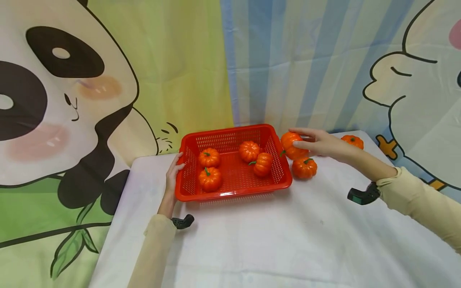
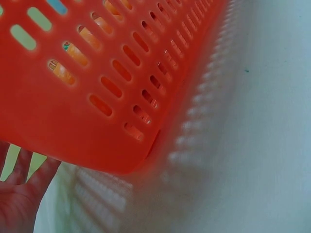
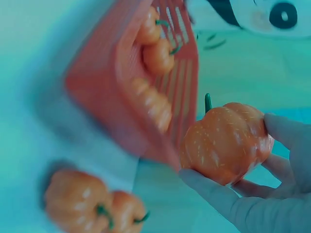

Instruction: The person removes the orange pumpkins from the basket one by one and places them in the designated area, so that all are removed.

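While the left hand (image 1: 173,176) rests open against the red slotted plastic basket (image 1: 230,192) on the white worktop (image 1: 273,240), the right hand (image 1: 320,143) grips a small orange toy pumpkin (image 1: 291,145) just beside the basket's right rim, above another pumpkin (image 1: 304,168).

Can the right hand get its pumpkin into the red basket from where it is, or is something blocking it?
Probably yes. The right hand holds a pumpkin just outside the red basket, by its right rim. The basket is open-topped, with bare floor between the four pumpkins inside, and the left hand steadies the opposite side.
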{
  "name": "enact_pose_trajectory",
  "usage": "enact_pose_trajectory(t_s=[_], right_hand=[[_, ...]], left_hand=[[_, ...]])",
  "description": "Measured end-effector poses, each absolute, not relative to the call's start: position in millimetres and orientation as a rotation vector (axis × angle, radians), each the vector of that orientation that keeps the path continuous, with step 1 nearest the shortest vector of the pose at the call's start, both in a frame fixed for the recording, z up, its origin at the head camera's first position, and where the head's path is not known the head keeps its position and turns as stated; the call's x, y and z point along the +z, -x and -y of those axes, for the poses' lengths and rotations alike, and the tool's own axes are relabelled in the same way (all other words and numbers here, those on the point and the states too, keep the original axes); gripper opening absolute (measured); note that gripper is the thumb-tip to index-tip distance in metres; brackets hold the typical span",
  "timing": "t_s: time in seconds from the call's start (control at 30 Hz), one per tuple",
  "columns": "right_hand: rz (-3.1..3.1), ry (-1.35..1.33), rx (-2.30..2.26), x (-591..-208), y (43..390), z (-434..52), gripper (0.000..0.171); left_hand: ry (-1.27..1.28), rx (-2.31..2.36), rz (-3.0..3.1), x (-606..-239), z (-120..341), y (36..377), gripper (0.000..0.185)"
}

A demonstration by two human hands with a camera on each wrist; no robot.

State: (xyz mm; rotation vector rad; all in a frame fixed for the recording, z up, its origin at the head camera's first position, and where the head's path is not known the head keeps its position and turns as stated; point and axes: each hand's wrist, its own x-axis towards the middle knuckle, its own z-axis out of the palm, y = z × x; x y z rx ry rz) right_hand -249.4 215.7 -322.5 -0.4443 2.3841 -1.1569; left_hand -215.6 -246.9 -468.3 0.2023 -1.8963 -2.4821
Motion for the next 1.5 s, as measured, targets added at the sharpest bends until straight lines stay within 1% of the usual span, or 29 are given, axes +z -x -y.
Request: enact_pose_trajectory(t_s=[0.13, 0.33, 0.57, 0.87, 1.2, 1.37, 1.5], right_hand=[[-2.428, 0.371, -1.155, -335, 250, -248, 0.069], [-2.495, 0.26, -1.118, -357, 262, -290, 0.074], [-2.502, 0.159, -1.142, -376, 270, -319, 0.078], [-2.485, 0.111, -1.184, -385, 271, -331, 0.083], [-2.567, 0.089, -1.186, -389, 272, -329, 0.095], [-2.571, 0.081, -1.212, -391, 271, -327, 0.095], [-2.564, 0.125, -1.187, -392, 272, -327, 0.091]], left_hand=[[-0.209, -2.485, 1.899, -469, 246, 215, 0.05], [-0.221, -2.473, 1.907, -468, 247, 215, 0.05], [-0.224, -2.467, 1.917, -467, 247, 214, 0.05], [-0.224, -2.46, 1.921, -467, 247, 214, 0.05], [-0.24, -2.461, 1.935, -466, 247, 214, 0.05], [-0.245, -2.449, 1.949, -466, 247, 213, 0.05], [-0.249, -2.455, 1.942, -467, 247, 214, 0.05]])
